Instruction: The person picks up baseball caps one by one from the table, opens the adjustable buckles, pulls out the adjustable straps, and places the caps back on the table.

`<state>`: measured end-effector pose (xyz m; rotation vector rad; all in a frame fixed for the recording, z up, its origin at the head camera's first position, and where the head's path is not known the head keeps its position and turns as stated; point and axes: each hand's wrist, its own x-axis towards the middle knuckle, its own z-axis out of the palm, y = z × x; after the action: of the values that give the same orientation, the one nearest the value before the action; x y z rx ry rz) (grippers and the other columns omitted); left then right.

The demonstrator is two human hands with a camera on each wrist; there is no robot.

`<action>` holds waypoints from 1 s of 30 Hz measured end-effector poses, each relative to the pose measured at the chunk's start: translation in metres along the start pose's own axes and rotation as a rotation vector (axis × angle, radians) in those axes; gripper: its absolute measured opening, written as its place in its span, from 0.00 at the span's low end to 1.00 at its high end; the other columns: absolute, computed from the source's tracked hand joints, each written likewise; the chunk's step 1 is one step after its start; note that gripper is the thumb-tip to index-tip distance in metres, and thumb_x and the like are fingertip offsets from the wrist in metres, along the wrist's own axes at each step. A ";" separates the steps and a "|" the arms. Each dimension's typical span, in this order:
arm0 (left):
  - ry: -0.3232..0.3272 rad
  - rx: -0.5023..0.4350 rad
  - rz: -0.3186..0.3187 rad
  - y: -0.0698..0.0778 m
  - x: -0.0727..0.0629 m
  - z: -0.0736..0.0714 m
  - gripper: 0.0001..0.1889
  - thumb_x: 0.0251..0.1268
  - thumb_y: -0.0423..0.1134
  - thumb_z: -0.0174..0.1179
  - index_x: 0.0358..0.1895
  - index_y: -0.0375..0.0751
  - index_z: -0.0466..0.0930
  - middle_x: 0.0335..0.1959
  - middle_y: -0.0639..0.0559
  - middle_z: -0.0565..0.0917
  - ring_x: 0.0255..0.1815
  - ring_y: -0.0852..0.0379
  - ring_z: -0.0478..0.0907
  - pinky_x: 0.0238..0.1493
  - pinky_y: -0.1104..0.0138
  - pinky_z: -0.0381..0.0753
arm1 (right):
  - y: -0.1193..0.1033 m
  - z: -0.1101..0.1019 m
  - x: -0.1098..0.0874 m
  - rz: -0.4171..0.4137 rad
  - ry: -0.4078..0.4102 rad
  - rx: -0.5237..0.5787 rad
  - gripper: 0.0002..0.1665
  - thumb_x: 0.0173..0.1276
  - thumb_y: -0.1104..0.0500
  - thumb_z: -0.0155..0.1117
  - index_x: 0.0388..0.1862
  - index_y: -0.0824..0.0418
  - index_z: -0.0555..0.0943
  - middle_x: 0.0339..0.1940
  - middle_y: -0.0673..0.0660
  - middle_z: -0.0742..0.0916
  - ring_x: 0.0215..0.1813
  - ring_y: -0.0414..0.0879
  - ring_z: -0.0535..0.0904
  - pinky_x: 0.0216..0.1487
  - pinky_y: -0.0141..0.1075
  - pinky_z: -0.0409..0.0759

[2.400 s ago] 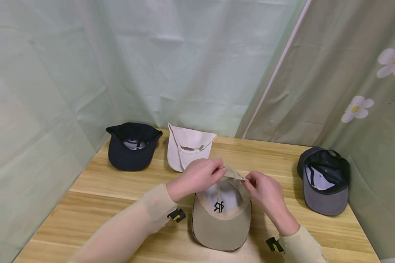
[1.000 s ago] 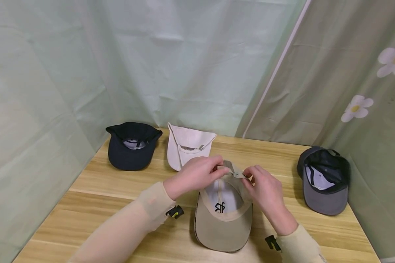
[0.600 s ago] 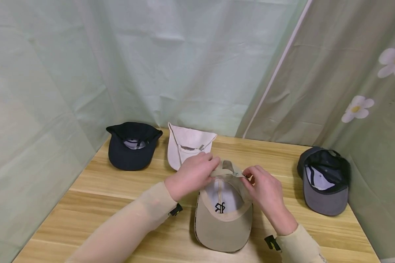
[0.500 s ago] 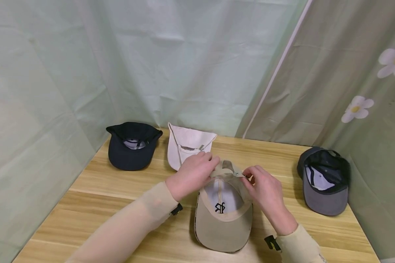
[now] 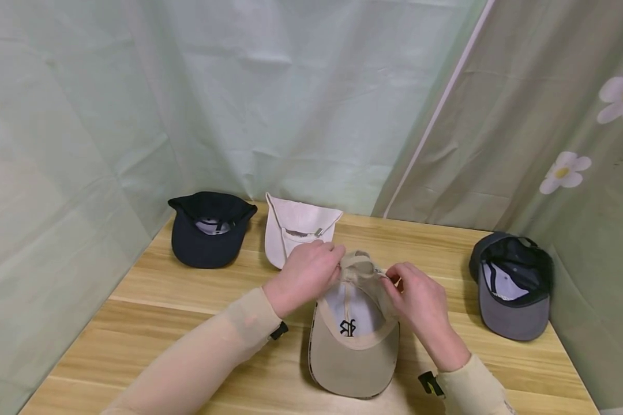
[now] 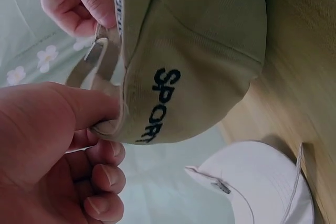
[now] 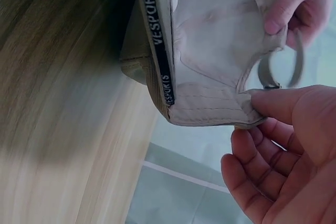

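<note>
A tan cap (image 5: 353, 346) lies upside down on the wooden table (image 5: 161, 311), brim toward me. My left hand (image 5: 336, 264) pinches the back rim of the cap on its left side. My right hand (image 5: 393, 282) pinches the rim on the right, by the strap buckle (image 6: 95, 51). In the left wrist view the left thumb (image 6: 79, 108) presses the rim's edge next to dark lettering on the tan cap (image 6: 199, 51). The right wrist view shows the pale lining of the cap (image 7: 210, 51) and the right thumb (image 7: 273, 100) on its edge.
A black cap (image 5: 210, 227) and a white cap (image 5: 296, 230) lie at the back left of the table. A grey and black cap (image 5: 511, 288) lies at the right edge. Green curtains close off the back and both sides.
The loose strap end that stuck up between the hands has gone down to the cap's back. My left hand has slid from the strap onto the rim; the right hand has barely moved.
</note>
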<state>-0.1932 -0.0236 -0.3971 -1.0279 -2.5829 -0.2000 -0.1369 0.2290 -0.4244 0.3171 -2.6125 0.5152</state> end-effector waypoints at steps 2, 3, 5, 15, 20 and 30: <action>0.024 0.000 -0.008 -0.002 -0.001 0.000 0.07 0.72 0.38 0.72 0.43 0.43 0.82 0.31 0.53 0.84 0.31 0.52 0.81 0.28 0.60 0.82 | 0.001 -0.001 0.000 0.010 0.001 -0.005 0.08 0.72 0.58 0.80 0.35 0.54 0.87 0.31 0.49 0.86 0.29 0.43 0.82 0.29 0.48 0.79; 0.038 0.001 -0.009 -0.003 -0.001 0.000 0.08 0.72 0.39 0.72 0.43 0.43 0.82 0.30 0.53 0.83 0.31 0.52 0.81 0.27 0.60 0.81 | 0.001 -0.001 0.000 0.017 0.000 -0.006 0.08 0.72 0.58 0.79 0.35 0.53 0.86 0.30 0.49 0.86 0.29 0.43 0.82 0.29 0.48 0.79; 0.073 0.008 -0.004 -0.004 -0.002 0.000 0.08 0.71 0.38 0.73 0.42 0.43 0.81 0.28 0.53 0.82 0.29 0.52 0.81 0.25 0.60 0.80 | 0.001 -0.001 0.000 0.030 -0.004 -0.007 0.08 0.72 0.58 0.79 0.34 0.53 0.86 0.29 0.48 0.85 0.28 0.43 0.81 0.29 0.48 0.78; 0.054 0.011 0.001 -0.005 -0.007 0.000 0.10 0.72 0.39 0.73 0.44 0.43 0.79 0.28 0.54 0.80 0.28 0.52 0.79 0.24 0.61 0.78 | 0.000 -0.004 0.001 0.085 -0.035 -0.018 0.08 0.74 0.59 0.75 0.34 0.53 0.85 0.28 0.48 0.83 0.26 0.44 0.77 0.28 0.48 0.76; 0.049 -0.010 0.016 -0.001 -0.007 -0.001 0.08 0.72 0.38 0.73 0.43 0.45 0.81 0.29 0.55 0.81 0.30 0.53 0.80 0.26 0.61 0.79 | -0.001 -0.005 0.002 0.063 -0.051 -0.042 0.11 0.74 0.58 0.75 0.31 0.51 0.83 0.28 0.48 0.83 0.26 0.42 0.76 0.27 0.47 0.75; 0.044 0.029 0.091 0.007 -0.005 -0.002 0.11 0.72 0.41 0.74 0.49 0.46 0.83 0.32 0.54 0.82 0.30 0.54 0.79 0.28 0.63 0.79 | -0.004 0.001 0.003 -0.068 -0.027 -0.067 0.18 0.73 0.55 0.79 0.26 0.49 0.79 0.24 0.46 0.77 0.23 0.41 0.71 0.24 0.42 0.71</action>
<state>-0.1848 -0.0225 -0.3967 -1.1155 -2.4858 -0.1600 -0.1389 0.2247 -0.4220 0.3923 -2.6286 0.4019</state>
